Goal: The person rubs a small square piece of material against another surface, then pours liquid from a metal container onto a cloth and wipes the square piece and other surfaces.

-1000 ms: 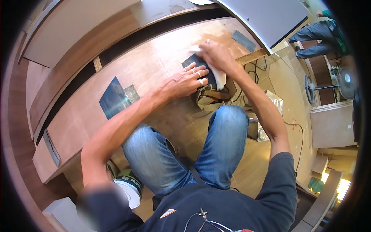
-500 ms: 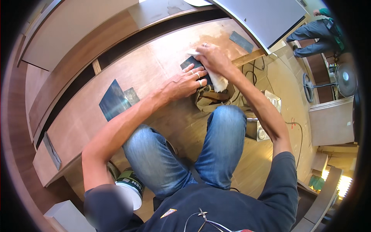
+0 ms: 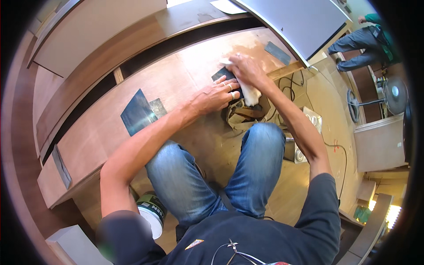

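A small dark flat sheet (image 3: 221, 74) lies near the front edge of a long wooden board (image 3: 174, 75). My left hand (image 3: 216, 95), with rings on it, holds the sheet; its fingers lie across the top and its thumb is hidden. My right hand (image 3: 246, 70) is closed on a white cloth (image 3: 250, 93), pressed against the sheet's right side. Part of the cloth hangs over the board's edge. To the left lie a larger dark shiny sheet (image 3: 138, 112) and a smaller grey piece (image 3: 157, 107). Another dark sheet (image 3: 277, 53) rests at the board's far right, beside a damp-looking patch.
Below my hands sits an open cloth bag (image 3: 236, 119). A tub (image 3: 152, 212) stands by my left leg, and metal cans (image 3: 300, 153) by my right knee. Cables (image 3: 344, 163) cross the floor. At right are a fan (image 3: 396, 92) and another person (image 3: 362, 39).
The view has shifted slightly, so the scene sits a little lower and to the right. Both hands stay at the sheet, and the cloth remains in my right hand.
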Action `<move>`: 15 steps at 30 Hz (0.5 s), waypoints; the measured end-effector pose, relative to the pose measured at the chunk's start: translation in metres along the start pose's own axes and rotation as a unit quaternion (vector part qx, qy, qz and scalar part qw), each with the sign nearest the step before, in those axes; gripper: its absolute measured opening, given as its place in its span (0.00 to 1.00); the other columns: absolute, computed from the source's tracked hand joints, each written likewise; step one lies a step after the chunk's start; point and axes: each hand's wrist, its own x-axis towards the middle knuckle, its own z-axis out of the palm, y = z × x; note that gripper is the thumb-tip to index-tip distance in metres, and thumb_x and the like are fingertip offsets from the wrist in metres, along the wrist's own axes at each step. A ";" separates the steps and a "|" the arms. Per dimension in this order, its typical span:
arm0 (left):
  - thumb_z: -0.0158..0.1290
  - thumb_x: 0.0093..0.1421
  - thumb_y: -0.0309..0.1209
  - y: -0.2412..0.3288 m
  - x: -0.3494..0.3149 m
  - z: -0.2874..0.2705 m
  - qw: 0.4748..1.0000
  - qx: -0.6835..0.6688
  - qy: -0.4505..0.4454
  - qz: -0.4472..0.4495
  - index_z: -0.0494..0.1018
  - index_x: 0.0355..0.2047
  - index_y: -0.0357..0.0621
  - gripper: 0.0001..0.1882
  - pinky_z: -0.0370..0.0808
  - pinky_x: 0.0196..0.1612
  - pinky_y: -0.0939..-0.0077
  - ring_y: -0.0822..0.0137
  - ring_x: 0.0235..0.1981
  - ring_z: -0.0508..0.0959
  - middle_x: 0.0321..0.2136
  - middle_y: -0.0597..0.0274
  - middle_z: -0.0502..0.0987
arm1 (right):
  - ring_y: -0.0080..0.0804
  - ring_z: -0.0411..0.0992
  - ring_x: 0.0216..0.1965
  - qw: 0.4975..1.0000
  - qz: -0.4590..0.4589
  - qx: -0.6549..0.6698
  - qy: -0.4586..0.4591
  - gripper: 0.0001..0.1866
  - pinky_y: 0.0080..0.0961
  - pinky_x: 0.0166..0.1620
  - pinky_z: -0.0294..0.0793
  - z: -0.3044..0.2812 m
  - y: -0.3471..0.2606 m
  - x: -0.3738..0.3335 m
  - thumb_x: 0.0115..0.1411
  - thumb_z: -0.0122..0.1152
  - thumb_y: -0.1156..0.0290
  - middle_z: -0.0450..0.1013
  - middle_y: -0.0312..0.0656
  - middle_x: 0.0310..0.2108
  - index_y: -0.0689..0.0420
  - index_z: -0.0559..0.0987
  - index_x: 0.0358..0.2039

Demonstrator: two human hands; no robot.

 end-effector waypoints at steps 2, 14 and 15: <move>0.47 0.64 0.27 -0.002 0.003 -0.004 1.000 0.014 0.009 -0.006 0.72 0.49 0.45 0.14 0.59 0.70 0.50 0.53 0.65 0.67 0.60 0.51 0.69 | 0.55 0.76 0.44 0.999 -0.026 0.019 0.031 0.12 0.48 0.45 0.75 0.001 0.009 0.001 0.61 0.60 0.66 0.77 0.57 0.38 0.59 0.80 0.40; 0.51 0.60 0.25 -0.002 -0.001 0.002 1.000 0.009 0.006 -0.018 0.73 0.49 0.45 0.16 0.59 0.70 0.50 0.55 0.67 0.64 0.61 0.52 0.68 | 0.52 0.76 0.44 0.999 -0.026 -0.010 0.024 0.11 0.46 0.46 0.75 -0.005 0.003 0.001 0.61 0.59 0.66 0.77 0.53 0.40 0.58 0.80 0.41; 0.49 0.62 0.26 -0.001 0.000 0.002 1.000 0.008 0.001 -0.022 0.73 0.49 0.45 0.15 0.59 0.70 0.50 0.55 0.67 0.64 0.61 0.52 0.69 | 0.52 0.76 0.43 1.000 -0.021 -0.016 0.015 0.12 0.46 0.45 0.75 -0.005 0.001 -0.003 0.60 0.59 0.66 0.77 0.53 0.39 0.58 0.80 0.42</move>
